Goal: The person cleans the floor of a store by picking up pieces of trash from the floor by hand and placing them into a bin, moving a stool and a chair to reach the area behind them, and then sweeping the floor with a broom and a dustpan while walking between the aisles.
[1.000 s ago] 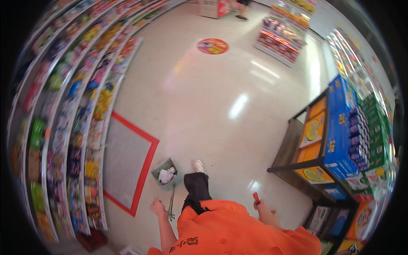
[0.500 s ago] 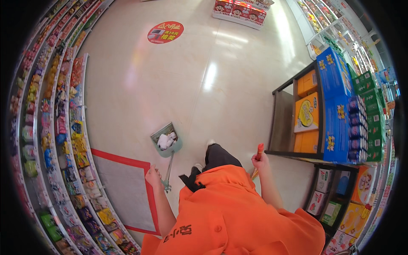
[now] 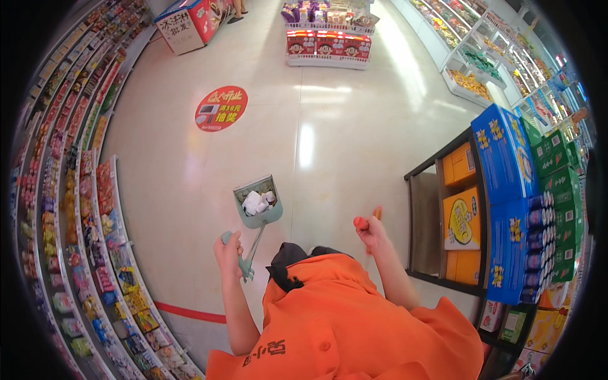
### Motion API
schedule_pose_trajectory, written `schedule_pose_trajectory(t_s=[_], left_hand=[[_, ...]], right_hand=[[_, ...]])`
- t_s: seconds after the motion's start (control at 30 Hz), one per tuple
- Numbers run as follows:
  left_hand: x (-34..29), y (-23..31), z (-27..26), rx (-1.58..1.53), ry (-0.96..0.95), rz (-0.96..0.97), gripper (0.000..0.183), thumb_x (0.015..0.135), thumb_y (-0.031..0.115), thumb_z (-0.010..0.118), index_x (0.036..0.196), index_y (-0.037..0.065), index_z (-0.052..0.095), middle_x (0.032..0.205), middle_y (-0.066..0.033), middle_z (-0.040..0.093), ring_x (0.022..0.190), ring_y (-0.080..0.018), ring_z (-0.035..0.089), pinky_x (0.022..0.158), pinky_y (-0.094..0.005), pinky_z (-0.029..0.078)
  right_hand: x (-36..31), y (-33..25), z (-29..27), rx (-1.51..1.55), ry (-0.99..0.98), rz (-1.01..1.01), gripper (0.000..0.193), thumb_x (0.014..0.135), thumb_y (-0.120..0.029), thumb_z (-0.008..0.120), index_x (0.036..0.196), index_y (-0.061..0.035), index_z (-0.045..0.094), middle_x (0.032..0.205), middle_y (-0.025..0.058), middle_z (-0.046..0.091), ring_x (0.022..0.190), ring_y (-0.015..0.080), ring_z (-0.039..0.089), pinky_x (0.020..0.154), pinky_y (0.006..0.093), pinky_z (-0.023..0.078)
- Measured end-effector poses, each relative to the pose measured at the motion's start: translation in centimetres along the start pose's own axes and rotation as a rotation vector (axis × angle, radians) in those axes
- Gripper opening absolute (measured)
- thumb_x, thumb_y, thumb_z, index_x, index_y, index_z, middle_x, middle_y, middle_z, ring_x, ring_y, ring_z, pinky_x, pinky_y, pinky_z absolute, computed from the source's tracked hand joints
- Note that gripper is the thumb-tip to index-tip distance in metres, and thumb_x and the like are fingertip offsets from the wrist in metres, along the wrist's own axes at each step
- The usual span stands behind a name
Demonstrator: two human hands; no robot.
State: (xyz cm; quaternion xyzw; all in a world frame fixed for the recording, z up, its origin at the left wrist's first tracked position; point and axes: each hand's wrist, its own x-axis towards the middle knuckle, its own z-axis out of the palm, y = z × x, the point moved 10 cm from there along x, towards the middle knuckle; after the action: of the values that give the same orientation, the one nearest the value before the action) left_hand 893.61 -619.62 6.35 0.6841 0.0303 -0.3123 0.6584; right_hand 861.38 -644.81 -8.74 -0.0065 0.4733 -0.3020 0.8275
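Observation:
My left hand [image 3: 229, 254] is closed round the upper end of a long-handled dustpan [image 3: 261, 221], a pale grey-green one. Its pan lies on the floor ahead of me with crumpled white paper [image 3: 256, 202] and darker litter inside. Comb-like teeth show on the handle beside my left wrist. My right hand [image 3: 373, 235] grips a red-ended stick [image 3: 360, 223], held out to the right of my body. Bits of orange-red show past the fingers, but the stick's lower end is hidden or blurred, so its kind is unclear.
Shelves of packaged snacks [image 3: 88, 253] curve along the left. At right stands a dark rack [image 3: 423, 221] with yellow boxes, beside stacked blue cartons [image 3: 503, 190]. Ahead are a display stand [image 3: 328, 62], a red-and-white chest [image 3: 185, 31] and a round red floor sticker [image 3: 221, 109].
My view has shifted forward, so more of the aisle's far end shows. The right hand has swung inward and tilted its stick. The dustpan sits slightly further right in view, with its litter still inside.

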Motion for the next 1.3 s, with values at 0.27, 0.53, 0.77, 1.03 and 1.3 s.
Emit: schedule_pose_trajectory(t_s=[0.27, 0.53, 0.77, 1.03, 1.3], left_hand=[[14.1, 9.2, 18.6, 0.049, -0.237, 0.087, 0.024, 0.078, 0.011, 0.056, 0.062, 0.011, 0.038, 0.053, 0.005, 0.035, 0.043, -0.0039, 0.031, 0.039, -0.019, 0.024], [26.4, 14.0, 35.8, 0.006, -0.39, -0.008, 0.023, 0.078, 0.008, 0.056, 0.063, 0.01, 0.039, 0.054, 0.0052, 0.035, 0.044, -0.0032, 0.03, 0.039, -0.0193, 0.025], [32.7, 16.0, 46.2, 0.073, -0.371, -0.015, 0.022, 0.077, 0.006, 0.056, 0.063, 0.01, 0.039, 0.053, 0.0057, 0.034, 0.042, -0.0026, 0.029, 0.037, -0.0189, 0.022], [39.2, 15.8, 56.5, 0.406, -0.256, 0.027, 0.017, 0.071, 0.009, 0.062, 0.064, 0.004, 0.048, 0.051, 0.0027, 0.04, 0.043, -0.0048, 0.036, 0.037, -0.0207, 0.028], [49.1, 13.3, 72.3, 0.825, -0.261, 0.169, 0.023, 0.069, 0.016, 0.062, 0.061, -0.003, 0.052, 0.051, -0.0077, 0.049, 0.049, -0.0144, 0.047, 0.048, -0.0319, 0.038]], right_hand=[[6.0, -9.4, 8.3, -0.159, -0.03, -0.005, 0.011, 0.072, 0.002, 0.046, 0.078, -0.0022, 0.038, 0.057, 0.004, 0.045, 0.045, 0.0124, 0.046, 0.041, 0.0223, 0.041], [11.0, -21.6, 16.2, -0.401, 0.034, -0.266, 0.015, 0.075, 0.004, 0.049, 0.086, 0.0005, 0.04, 0.065, 0.0044, 0.045, 0.047, 0.0092, 0.045, 0.04, 0.0183, 0.041], [18.6, -28.7, 16.5, -0.323, 0.163, -0.15, 0.006, 0.08, -0.002, 0.048, 0.084, 0.0013, 0.044, 0.064, 0.003, 0.045, 0.043, 0.0063, 0.038, 0.036, 0.0168, 0.032], [33.4, -41.2, 22.1, -1.0, 0.238, -0.267, 0.035, 0.075, -0.003, 0.052, 0.109, -0.001, 0.045, 0.059, 0.0063, 0.049, 0.041, 0.0125, 0.047, 0.036, 0.026, 0.039], [57.4, -58.6, 31.7, -0.957, 0.127, -0.367, 0.023, 0.082, -0.012, 0.045, 0.103, -0.0018, 0.046, 0.062, 0.0068, 0.048, 0.038, 0.0137, 0.046, 0.033, 0.0282, 0.038]])
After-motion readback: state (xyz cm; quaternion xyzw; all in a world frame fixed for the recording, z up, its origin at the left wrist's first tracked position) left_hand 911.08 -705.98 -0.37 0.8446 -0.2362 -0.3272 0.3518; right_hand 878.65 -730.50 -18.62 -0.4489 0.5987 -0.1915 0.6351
